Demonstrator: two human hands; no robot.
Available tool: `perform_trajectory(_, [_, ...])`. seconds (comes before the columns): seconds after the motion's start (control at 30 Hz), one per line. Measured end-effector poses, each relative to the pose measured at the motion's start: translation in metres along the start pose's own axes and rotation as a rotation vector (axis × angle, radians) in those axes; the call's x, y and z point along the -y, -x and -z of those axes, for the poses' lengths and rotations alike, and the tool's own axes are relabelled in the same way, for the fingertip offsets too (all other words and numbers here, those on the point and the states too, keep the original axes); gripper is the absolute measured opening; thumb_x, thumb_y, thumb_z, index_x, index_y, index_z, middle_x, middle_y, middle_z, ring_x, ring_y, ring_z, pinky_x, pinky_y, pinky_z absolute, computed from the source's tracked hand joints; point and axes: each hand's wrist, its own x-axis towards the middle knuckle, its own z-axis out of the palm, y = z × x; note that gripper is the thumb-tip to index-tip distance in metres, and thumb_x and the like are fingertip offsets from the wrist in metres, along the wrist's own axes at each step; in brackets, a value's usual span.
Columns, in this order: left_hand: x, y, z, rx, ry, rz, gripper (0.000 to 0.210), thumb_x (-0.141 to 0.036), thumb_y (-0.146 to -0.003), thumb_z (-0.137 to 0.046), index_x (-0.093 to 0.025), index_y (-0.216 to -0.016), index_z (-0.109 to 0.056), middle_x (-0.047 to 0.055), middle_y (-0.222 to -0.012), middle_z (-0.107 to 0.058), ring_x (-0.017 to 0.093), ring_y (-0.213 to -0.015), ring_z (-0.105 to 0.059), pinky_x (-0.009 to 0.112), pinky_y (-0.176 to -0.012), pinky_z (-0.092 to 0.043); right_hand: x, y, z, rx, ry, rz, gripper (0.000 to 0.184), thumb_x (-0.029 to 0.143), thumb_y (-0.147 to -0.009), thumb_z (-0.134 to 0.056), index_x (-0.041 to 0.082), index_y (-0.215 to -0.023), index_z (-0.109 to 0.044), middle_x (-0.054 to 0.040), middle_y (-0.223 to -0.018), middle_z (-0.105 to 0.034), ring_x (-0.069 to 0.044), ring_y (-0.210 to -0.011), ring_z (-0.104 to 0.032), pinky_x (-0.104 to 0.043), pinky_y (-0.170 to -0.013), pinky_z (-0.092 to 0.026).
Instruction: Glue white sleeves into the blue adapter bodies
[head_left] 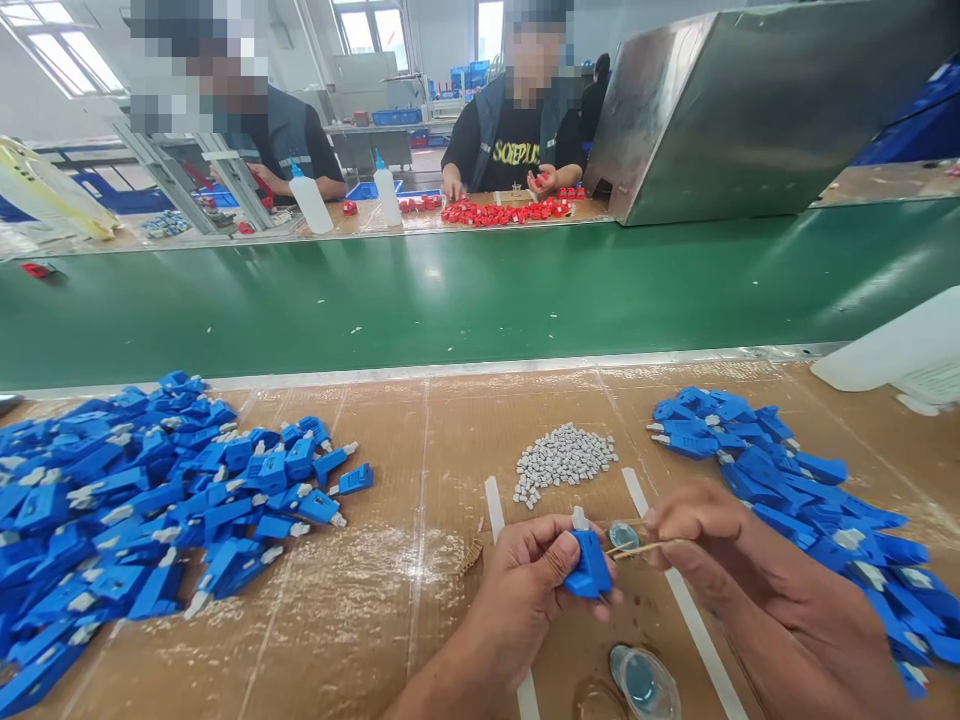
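Head view: my left hand (536,570) pinches a blue plastic block with a pale tip (589,572) above the brown-covered table (360,640), well in from its far edge; my right hand (750,575) is closed on a thin straw-coloured stick-like tool (639,549) beside it. Block probably light, stiff, slightly slick: best held by its broad sides, clear of the tip.

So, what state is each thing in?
Left hand: closed on blue part
Right hand: pinching stick
Blue part: held, pale tip up
Stick: pinched, end toward blue part
Blue piles: loose
Grey bits: heaped
Red parts: heaped
Nozzle bottles: upright
Belt: movement unclear
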Motion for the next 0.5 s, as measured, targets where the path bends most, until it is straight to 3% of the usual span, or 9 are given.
perform_trajectory(0.13, [-0.004, -0.001, 0.000, -0.005, 0.006, 0.006, 0.051, -0.054, -0.083, -0.097, -0.010, -0.104, -0.083, 0.010, -0.084, -0.079, 0.017, -0.070, -0.077, 0.022, -0.061, -0.055, -0.003, 0.029, 0.020, 0.110, 0.053, -0.049, 0.019, 0.042, -0.106, -0.073, 0.029, -0.092, -0.076, -0.0056, -0.097, -0.074, -0.025, -0.087, -0.074, -0.029, -0.074, -0.065])
perform_trajectory(0.23, [-0.007, 0.000, -0.003, -0.017, 0.001, 0.008, 0.050, -0.053, -0.081, -0.099, -0.010, -0.100, -0.083, 0.009, -0.083, -0.078, 0.017, -0.071, -0.077, 0.021, -0.062, -0.056, -0.006, 0.054, 0.022, 0.268, 0.077, -0.082, 0.026, 0.041, -0.109, -0.069, 0.029, -0.089, -0.080, -0.0062, -0.094, -0.074, -0.025, -0.086, -0.075, -0.031, -0.077, -0.066])
perform_trajectory(0.3, [-0.009, 0.001, -0.005, -0.028, 0.003, 0.012, 0.049, -0.051, -0.081, -0.099, -0.009, -0.101, -0.083, 0.009, -0.085, -0.079, 0.018, -0.074, -0.078, 0.021, -0.062, -0.056, -0.008, 0.063, 0.020, 0.276, 0.122, -0.083, 0.021, 0.044, -0.108, -0.071, 0.031, -0.096, -0.084, -0.0064, -0.099, -0.078, -0.026, -0.090, -0.078, -0.031, -0.075, -0.066])
perform_trajectory(0.4, [-0.011, 0.002, -0.007, -0.042, 0.021, 0.020, 0.050, -0.049, -0.080, -0.100, -0.009, -0.104, -0.082, 0.009, -0.087, -0.079, 0.018, -0.076, -0.079, 0.020, -0.063, -0.056, -0.013, 0.052, 0.024, 0.150, 0.215, -0.080, 0.017, 0.049, -0.105, -0.075, 0.036, -0.108, -0.086, -0.0054, -0.105, -0.084, -0.030, -0.094, -0.080, -0.035, -0.077, -0.066])
perform_trajectory(0.5, [-0.011, 0.002, -0.007, -0.064, 0.047, 0.018, 0.050, -0.048, -0.080, -0.101, -0.009, -0.104, -0.081, 0.009, -0.087, -0.079, 0.017, -0.076, -0.078, 0.021, -0.065, -0.057, -0.026, 0.012, 0.036, 0.118, 0.262, -0.060, 0.020, 0.048, -0.107, -0.071, 0.034, -0.102, -0.084, -0.0048, -0.092, -0.082, -0.030, -0.083, -0.077, -0.040, -0.078, -0.062])
